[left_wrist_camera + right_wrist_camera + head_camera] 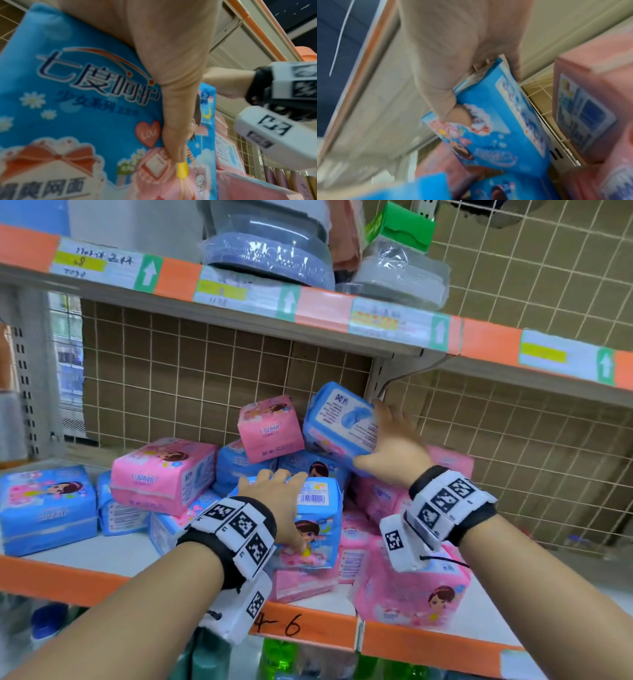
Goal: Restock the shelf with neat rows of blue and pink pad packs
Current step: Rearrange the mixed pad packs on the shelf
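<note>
Both hands are in the pile of pad packs heaped on the shelf (85, 553). The left hand (274, 501) curls its fingers over the top edge of a blue pack (318, 518) at the front of the pile, thumb pressed on the printed face. The right hand (390, 440) clasps another blue pack (339, 419) at the back of the pile, tilted against the wire grid behind, thumb on one face and fingers round the far edge. So each grip is closed on its own pack. The step looks like pulling blue packs out to sort them; it would go best by lifting each straight up, since a pink pack (270, 429) leans just beside the right hand's pack and could slide. The packs are soft, pillowy blocks in glossy plastic film that dents under fingers, so hold them by the broad faces and set them down flat, edges square to the shelf's orange front lip.
</note>
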Motion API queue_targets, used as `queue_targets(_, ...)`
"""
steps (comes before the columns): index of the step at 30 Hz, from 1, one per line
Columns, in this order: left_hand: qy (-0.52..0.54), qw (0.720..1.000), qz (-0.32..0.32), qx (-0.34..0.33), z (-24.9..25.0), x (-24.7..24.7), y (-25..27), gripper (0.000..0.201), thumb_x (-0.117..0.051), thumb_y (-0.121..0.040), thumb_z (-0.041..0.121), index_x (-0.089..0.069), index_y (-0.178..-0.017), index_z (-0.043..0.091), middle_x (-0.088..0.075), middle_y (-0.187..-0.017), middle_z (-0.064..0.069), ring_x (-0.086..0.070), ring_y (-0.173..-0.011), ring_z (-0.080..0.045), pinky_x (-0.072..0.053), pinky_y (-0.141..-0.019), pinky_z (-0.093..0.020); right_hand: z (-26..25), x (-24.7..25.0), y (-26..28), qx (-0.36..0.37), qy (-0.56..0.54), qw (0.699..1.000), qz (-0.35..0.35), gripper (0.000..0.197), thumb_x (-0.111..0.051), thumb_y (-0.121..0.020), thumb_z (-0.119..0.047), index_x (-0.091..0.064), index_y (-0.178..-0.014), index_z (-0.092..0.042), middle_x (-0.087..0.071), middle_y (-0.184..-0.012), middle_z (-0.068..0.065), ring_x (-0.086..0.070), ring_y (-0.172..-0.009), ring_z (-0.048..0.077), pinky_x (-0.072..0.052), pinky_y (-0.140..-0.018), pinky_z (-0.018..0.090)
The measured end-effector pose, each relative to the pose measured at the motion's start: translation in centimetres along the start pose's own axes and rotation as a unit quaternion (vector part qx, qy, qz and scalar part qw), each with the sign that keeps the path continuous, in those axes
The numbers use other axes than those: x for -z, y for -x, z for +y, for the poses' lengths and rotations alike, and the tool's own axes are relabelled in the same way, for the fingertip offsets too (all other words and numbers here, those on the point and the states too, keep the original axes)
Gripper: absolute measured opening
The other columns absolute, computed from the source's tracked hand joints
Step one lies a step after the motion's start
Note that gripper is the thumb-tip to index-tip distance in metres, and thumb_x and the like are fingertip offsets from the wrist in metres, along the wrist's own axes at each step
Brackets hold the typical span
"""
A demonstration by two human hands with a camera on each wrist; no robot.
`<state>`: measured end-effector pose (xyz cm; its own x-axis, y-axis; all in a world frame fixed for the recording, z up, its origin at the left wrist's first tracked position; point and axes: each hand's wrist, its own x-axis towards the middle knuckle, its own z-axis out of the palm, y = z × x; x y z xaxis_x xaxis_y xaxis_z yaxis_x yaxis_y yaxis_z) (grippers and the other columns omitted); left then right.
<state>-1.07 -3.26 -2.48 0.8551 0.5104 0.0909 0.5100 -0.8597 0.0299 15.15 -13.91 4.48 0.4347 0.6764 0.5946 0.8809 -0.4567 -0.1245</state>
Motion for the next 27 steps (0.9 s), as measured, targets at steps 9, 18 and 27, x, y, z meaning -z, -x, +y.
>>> queue_targets(9, -0.038, 0.997, 0.060, -0.009, 0.6, -0.2, 1.7, 0.121, -0.073, -0.053, 0.067, -0.007, -0.146, 0.028, -0.028, -0.144, 0.002, -0.027, -0.130, -0.027, -0.026, -0.104, -0.049, 2.3, 5.1, 4.8, -0.153, -0.348, 0.923, -0.059, 0.029, -0.072, -0.063, -0.014, -0.064, -0.091, -0.011, -0.062, -0.073, -0.001, -0.056, -0.058, 0.012, -0.043, -0.047, 0.015)
queue_targets(18, 0.012, 0.992, 0.060, -0.107, 0.2, 0.8, 6.9, 0.136, -0.077, -0.042, 0.066, 0.007, -0.145, 0.039, -0.043, -0.133, 0.003, -0.038, -0.118, -0.024, -0.032, -0.100, -0.040, 1.8, 0.6, 13.5, -0.265, -0.722, 0.639, 0.003, 0.024, -0.046, -0.084, -0.011, -0.052, -0.106, -0.019, -0.070, -0.083, -0.002, -0.066, -0.065, 0.013, -0.052, -0.055, 0.025)
queue_targets(27, 0.001, 0.994, -0.028, -0.109, 0.4, -0.3, 9.9, 0.143, -0.080, -0.043, 0.061, 0.021, -0.142, 0.038, -0.034, -0.145, 0.003, -0.034, -0.118, -0.023, -0.032, -0.095, -0.035, -1.4, -5.6, 19.5, -0.329, -0.695, 0.593, 0.239, 0.031, -0.048, -0.093, -0.022, -0.047, -0.123, -0.025, -0.061, -0.117, 0.000, -0.060, -0.101, 0.014, -0.046, -0.086, 0.031)
